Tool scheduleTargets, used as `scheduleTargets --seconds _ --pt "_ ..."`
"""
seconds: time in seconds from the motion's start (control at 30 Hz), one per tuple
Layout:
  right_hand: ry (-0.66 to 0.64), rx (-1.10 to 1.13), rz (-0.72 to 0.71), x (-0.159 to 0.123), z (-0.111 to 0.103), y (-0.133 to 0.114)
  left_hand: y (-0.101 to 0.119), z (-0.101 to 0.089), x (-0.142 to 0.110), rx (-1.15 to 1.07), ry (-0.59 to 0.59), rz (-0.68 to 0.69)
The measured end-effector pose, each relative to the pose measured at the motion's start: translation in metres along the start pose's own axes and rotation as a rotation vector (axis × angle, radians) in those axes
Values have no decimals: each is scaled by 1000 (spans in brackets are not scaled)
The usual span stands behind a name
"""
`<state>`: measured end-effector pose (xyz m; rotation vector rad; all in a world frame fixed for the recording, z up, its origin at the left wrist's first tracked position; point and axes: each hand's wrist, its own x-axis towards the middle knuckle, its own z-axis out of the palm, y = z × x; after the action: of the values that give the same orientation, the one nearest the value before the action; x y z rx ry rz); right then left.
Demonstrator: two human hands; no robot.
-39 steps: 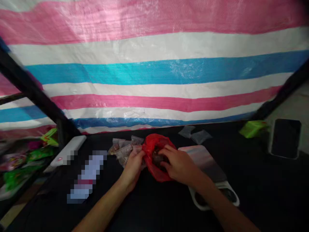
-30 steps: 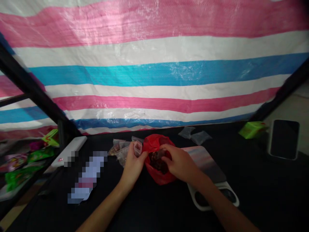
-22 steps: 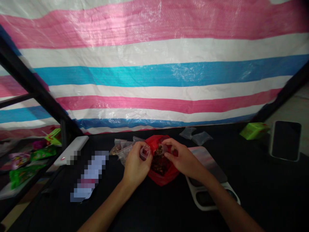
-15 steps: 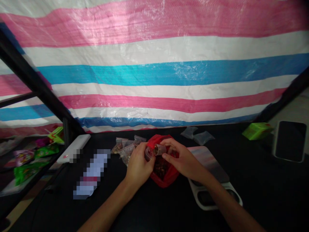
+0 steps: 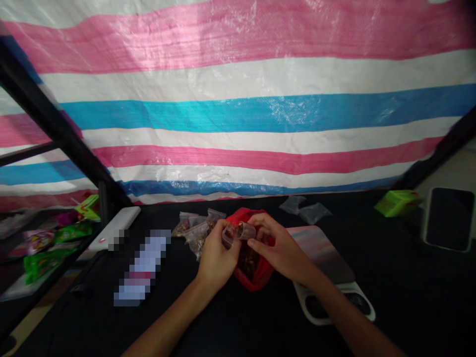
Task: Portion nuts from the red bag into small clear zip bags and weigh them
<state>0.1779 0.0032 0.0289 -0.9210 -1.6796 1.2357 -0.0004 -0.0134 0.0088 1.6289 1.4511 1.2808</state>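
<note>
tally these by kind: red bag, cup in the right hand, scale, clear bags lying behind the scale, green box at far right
red bag: 1
cup in the right hand: 1
scale: 1
clear bags behind the scale: 2
green box: 1
total: 6

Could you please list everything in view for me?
Red bag: 1, red, centre
Pieces: many, brown, in it
Cup: 1, clear, above red bag
Small bag: 1, clear, beside cup
Filled bags: several, clear, centre left
Flat bags: 2, clear, far edge
Scale: 1, white, right
Box: 1, green, far right
Device: 1, black, far right
Long object: 1, white, left
Pixelated item: 1, bluish, left
Packets: several, mostly green, far left
Sheeting: pink, white, blue, behind
Bars: several, black, sides
Table: 1, black, below
Left hand: 1, bare, on small bag
Right hand: 1, bare, on cup
</note>
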Motion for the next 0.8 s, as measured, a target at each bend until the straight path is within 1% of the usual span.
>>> scheduleTargets --seconds 0.1,0.2,0.3,0.37,0.5,0.63,0.73,0.8 --pt "0 169 25 2 -3 -1 3 0 1 -87 39 1" --pt "14 321 89 2 -6 -3 4 -1 0 -102 81 21" --pt "43 392 150 2 -7 -9 4 -3 -3 -83 147 73" --pt "56 407 166 2 -8 -12 4 -4 -5 -58 159 116" --pt "83 411 162 2 -9 -14 8 -5 -8 22 82 167" --pt "83 424 140 2 -11 -12 10 -4 -8 78 -38 146" --pt "13 431 110 -1 -12 -11 9 -4 -7 82 -111 111" --pt "-67 382 54 -3 -11 -11 8 -5 -6 71 -121 88"
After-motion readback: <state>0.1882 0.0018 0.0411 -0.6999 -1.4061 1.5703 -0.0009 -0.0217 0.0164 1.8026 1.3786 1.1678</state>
